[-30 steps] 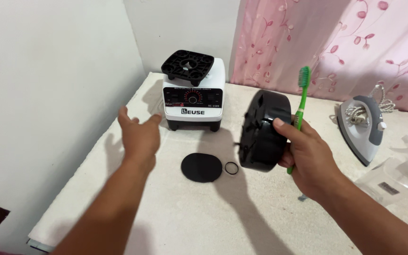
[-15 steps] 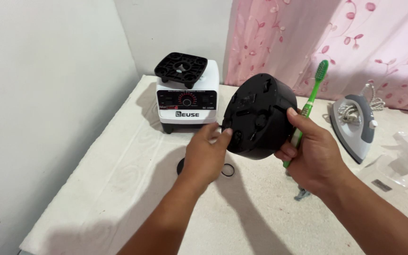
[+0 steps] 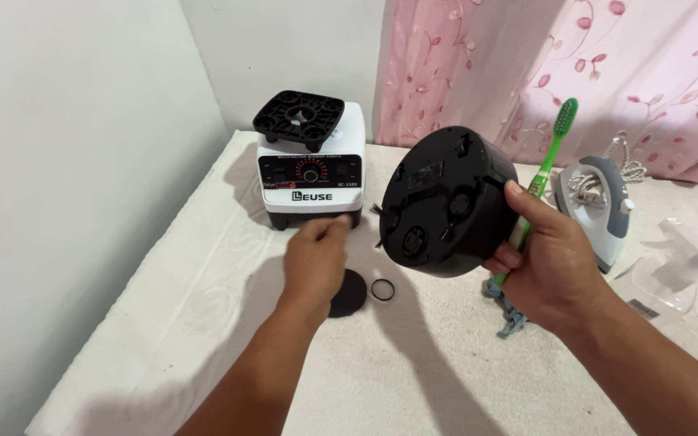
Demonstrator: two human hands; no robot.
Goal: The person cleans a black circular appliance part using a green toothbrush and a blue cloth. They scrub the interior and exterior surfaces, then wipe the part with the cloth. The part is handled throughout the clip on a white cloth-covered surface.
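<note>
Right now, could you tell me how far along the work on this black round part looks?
Done: a black disc and small ring lie loose on the table. In hand: the right hand grips the black round part and a green toothbrush; the left hand hovers empty. Left: the blender base stands without it.

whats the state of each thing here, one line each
black round part: held up off the table, tilted, underside toward the camera
green toothbrush: upright, bristles up, held with the part
right hand: closed on the part and toothbrush
left hand: holds nothing, fingers loosely bunched over the table
blender base: upright, no jar on it
black disc: flat on the table
small ring: flat beside the disc
iron: lying on the table
</note>
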